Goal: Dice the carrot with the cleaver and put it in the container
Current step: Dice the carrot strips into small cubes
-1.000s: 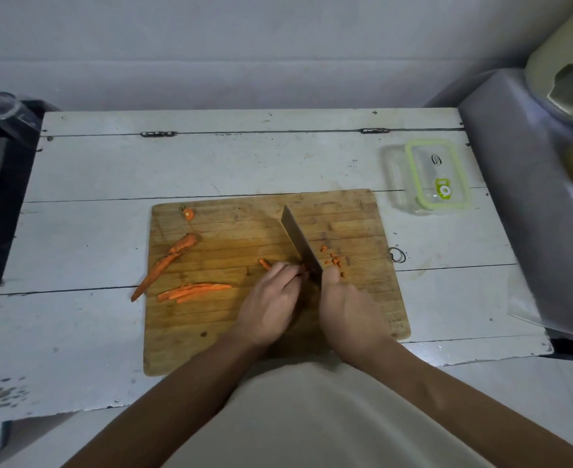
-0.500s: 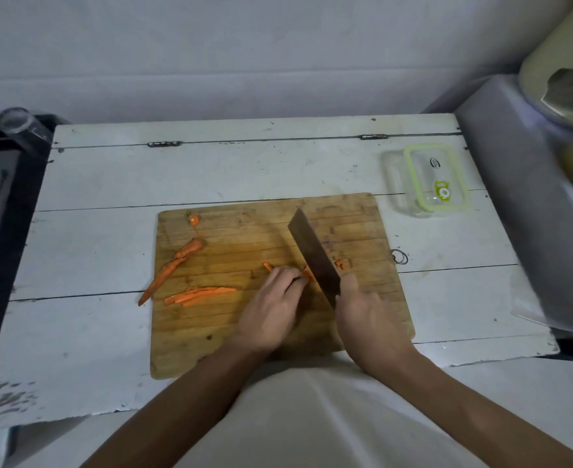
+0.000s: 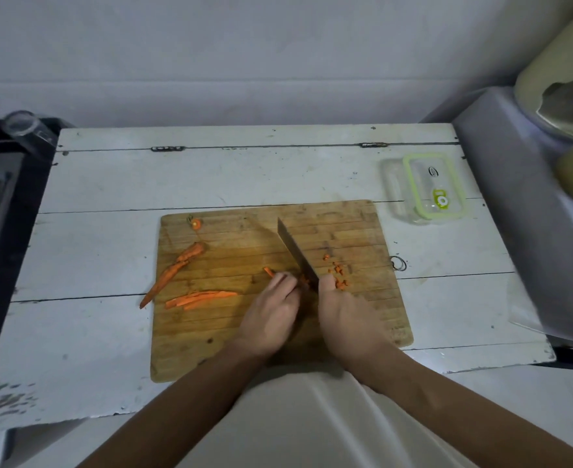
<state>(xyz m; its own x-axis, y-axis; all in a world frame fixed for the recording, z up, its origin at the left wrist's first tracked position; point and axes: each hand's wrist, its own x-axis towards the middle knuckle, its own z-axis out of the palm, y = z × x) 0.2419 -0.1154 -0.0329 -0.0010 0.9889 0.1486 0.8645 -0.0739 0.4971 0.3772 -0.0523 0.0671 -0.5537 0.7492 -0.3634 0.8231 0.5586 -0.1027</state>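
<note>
1. Cutting board point(image 3: 231, 336): wooden, lying flat on the white plank table point(image 3: 109, 184) in front of you, its near left corner close to the table's front edge.
2. Your right hand point(image 3: 345, 315): fingers wrapped round the handle of the cleaver point(image 3: 296, 253), thumb forward by the heel of the blade. The blade runs away from you and to the left, its edge down on the board.
3. Your left hand point(image 3: 271, 315): fingers curled down, pressing on the carrot strips point(image 3: 268, 271) just left of the blade. One orange end shows beyond your fingertips; the rest lies hidden under the hand.
4. Diced carrot point(image 3: 337, 271): a small scatter of orange bits on the board, just right of the blade and beside your right thumb.
5. Loose strips point(image 3: 200, 297): a few long slivers lying side by side on the board, left of your left hand and well apart from it.
6. Tapered carrot piece point(image 3: 173, 271): lying slantwise at the board's left edge, its thin tip over the table.
7. Carrot top point(image 3: 196, 224): a small round stub near the far left corner of the board.
8. Container point(image 3: 423, 187): clear plastic, with a green-rimmed lid on top, standing on the table beyond the board's far right corner, apart from it.
</note>
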